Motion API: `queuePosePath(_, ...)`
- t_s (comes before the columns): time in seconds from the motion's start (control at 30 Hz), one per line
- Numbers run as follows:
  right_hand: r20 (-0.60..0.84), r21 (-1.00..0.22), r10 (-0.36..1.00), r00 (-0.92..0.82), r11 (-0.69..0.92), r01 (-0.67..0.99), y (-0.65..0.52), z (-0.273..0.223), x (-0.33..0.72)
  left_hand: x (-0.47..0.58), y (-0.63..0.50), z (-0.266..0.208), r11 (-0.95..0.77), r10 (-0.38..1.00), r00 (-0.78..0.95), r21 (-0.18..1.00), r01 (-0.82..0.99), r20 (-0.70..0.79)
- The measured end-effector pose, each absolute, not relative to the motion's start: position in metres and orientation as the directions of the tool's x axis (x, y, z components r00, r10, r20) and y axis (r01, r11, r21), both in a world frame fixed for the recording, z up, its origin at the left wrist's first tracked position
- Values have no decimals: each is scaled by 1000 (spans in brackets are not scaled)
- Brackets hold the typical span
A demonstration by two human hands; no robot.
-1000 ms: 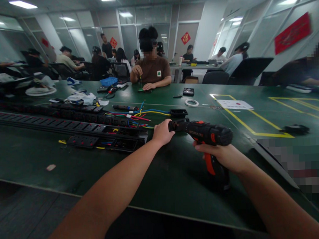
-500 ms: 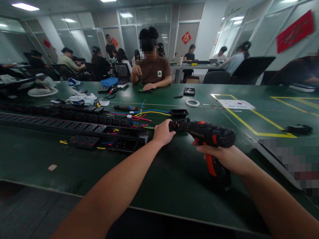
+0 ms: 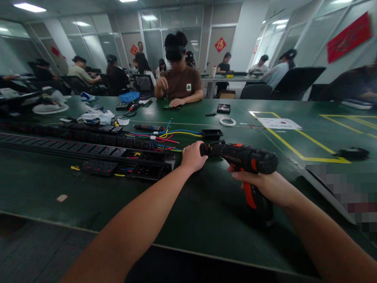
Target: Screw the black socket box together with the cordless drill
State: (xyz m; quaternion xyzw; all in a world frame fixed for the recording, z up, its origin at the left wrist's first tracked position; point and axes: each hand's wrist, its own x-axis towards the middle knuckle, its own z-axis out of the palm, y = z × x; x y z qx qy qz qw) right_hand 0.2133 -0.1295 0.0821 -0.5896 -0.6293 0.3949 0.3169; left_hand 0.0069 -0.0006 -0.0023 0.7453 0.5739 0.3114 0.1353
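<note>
My right hand (image 3: 264,183) is wrapped round the grip of a black and orange cordless drill (image 3: 249,158), which points left. Closed at the drill's front end, my left hand (image 3: 193,156) grips a small black part (image 3: 203,149); the fingers hide most of it, so its kind does not show. The drill's nose meets or nearly meets this part. Just behind lies a black rectangular housing (image 3: 211,134) with blue and yellow wires (image 3: 185,132) running left from it. To the left of my left hand is a long black power strip (image 3: 80,148) with red-marked sockets.
A loose black socket module (image 3: 98,167) lies on the green table (image 3: 117,214) at the left. Farther back are a white tape roll (image 3: 227,122), a blue basket (image 3: 129,97) and a co-worker (image 3: 182,82) seated opposite. Yellow tape lines mark the right side.
Both hands and the drill stay almost exactly where they were. In the background, a standing person has shifted to the right.
</note>
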Motion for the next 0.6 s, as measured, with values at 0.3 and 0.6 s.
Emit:
queuePosePath(0.3, -63, -866, 992, -109, 0, 500, -130, 83, 212, 7, -2, -1, -296, 942, 140, 564, 771, 304)
queuePosePath(0.6, 1, -853, 992, -129, 68, 518, -126, 79, 214, 6, -1, -2, -305, 941, 146, 573, 761, 306)
